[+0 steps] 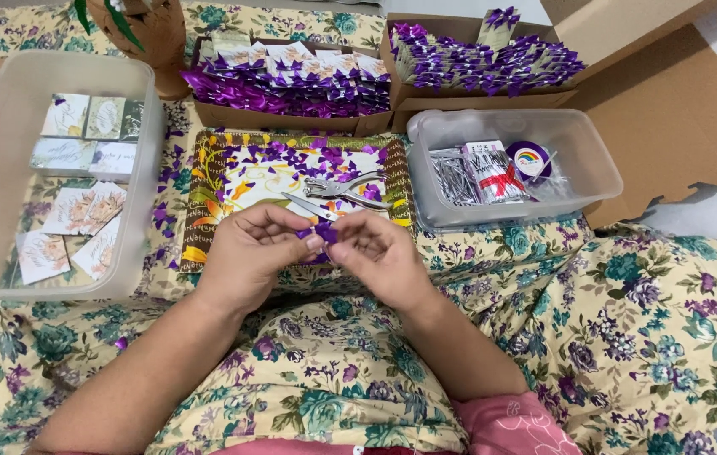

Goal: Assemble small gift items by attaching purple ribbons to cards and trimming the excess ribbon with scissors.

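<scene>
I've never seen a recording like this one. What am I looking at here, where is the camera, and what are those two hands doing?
There is no machine here: a person wears one camera on the head, looking down at their own two bare hands. The left hand and right hand meet over the lap and pinch a small purple ribbon piece between their fingertips. Just beyond them lies a patterned tray strewn with purple snippets, with scissors and a metal hole punch on it. To the left stands a clear plastic tub of small printed cards. To the right a smaller clear tub holds packets and a ribbon spool. At the back, two cardboard boxes hold cards with purple bows.
</scene>
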